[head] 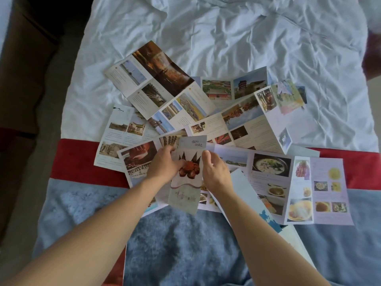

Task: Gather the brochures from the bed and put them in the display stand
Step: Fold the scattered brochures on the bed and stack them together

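Several unfolded brochures lie fanned across the bed, among them a brown-photo brochure (152, 75) at the back, a temple brochure (233, 87) and a food brochure (317, 188) at the right. A folded brochure with a crab picture (189, 159) sits at the centre, lifted above the pile. My left hand (165, 164) grips its left edge, fingers curled around it. My right hand (214, 172) touches its right edge with thumb and fingers apart. No display stand is in view.
The bed has a rumpled white sheet (226, 34), a red runner (76, 162) and a blue fuzzy blanket (181, 244) nearest me. A dark floor and brown furniture (26, 65) lie left of the bed. A white-and-blue brochure (266, 215) lies under my right forearm.
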### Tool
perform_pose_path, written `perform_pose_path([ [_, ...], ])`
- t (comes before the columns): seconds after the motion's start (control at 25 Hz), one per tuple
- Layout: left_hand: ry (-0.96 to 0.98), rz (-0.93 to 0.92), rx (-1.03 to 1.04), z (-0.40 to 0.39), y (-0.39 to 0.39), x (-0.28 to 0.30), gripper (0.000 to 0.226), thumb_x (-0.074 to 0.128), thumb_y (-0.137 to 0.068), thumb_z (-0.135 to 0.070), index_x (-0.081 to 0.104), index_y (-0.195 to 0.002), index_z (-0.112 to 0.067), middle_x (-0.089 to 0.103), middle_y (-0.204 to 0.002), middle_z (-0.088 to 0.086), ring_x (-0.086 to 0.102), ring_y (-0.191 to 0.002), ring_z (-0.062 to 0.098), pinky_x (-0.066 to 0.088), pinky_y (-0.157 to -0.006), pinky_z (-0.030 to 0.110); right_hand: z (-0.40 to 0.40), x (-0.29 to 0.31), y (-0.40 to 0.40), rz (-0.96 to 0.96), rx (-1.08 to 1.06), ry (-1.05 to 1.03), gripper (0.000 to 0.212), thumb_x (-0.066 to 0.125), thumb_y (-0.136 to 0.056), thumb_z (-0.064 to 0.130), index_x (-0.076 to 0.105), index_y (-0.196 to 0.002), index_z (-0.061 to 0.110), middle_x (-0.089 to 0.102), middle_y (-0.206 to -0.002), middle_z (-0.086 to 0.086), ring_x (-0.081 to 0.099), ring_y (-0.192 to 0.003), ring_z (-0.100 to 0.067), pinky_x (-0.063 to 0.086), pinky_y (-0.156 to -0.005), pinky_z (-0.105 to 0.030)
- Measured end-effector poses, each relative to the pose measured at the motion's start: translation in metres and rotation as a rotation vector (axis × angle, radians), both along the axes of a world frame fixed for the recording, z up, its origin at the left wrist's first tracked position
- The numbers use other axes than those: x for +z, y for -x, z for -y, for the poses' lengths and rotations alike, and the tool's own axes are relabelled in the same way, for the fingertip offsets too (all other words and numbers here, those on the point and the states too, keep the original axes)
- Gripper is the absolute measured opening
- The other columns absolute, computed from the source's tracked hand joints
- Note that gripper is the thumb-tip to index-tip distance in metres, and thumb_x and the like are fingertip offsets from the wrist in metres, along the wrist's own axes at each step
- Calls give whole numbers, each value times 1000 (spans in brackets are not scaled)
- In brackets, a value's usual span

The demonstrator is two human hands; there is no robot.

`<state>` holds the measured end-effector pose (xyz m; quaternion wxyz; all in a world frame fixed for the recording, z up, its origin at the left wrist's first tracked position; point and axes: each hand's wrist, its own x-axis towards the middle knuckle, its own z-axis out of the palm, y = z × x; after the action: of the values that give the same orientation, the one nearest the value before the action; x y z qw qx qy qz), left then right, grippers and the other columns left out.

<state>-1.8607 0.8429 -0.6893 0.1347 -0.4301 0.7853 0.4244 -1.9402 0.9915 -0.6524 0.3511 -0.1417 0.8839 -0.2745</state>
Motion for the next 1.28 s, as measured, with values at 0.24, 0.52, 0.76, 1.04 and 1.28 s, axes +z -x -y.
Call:
perform_pose_path([
  [0.24,145,40,26,-20,10,-6,41,64,-87,-44,51,-120,-24,65,-116,-3,58,-89,19,40,-60,29,-22,-22,-2,74,-124,-1,40,39,-104,40,50,-133,14,63,-124,-12,58,-98,-26,43,-81,-33],
  [0.52,175,25,50,-25,12,-5,42,66,-88,-37,51,-125,-21,67,-113,-3,65,-95,23,50,-72,33,-23,-21,-5,103,-40,-46,43,43,-103,36,52,-129,3,53,-140,-23,50,-124,-40,38,-90,-40],
  [0.76,29,65,171,-14,15,-7,11,57,-91,-21,56,-101,-20,63,-99,1,59,-83,19,40,-60,28,-25,-18,-7,100,-38,-81,66,54,-95,49,40,-150,15,46,-149,-14,45,-135,-31,39,-107,-44],
  [1.04,139,70,418,42,-10,1,11,41,-96,-10,48,-101,-17,59,-93,2,57,-71,14,39,-49,27,-15,-13,-3,-17,51,-243,63,54,-94,44,38,-148,16,50,-140,-14,53,-124,-35,47,-102,-48],
  [1.28,149,22,463,68,-24,3,16,45,-91,-10,53,-103,-19,61,-99,4,60,-82,24,40,-52,30,-14,-10,0,-132,41,-433,63,52,-93,47,37,-145,14,49,-141,-11,49,-129,-33,40,-107,-50],
])
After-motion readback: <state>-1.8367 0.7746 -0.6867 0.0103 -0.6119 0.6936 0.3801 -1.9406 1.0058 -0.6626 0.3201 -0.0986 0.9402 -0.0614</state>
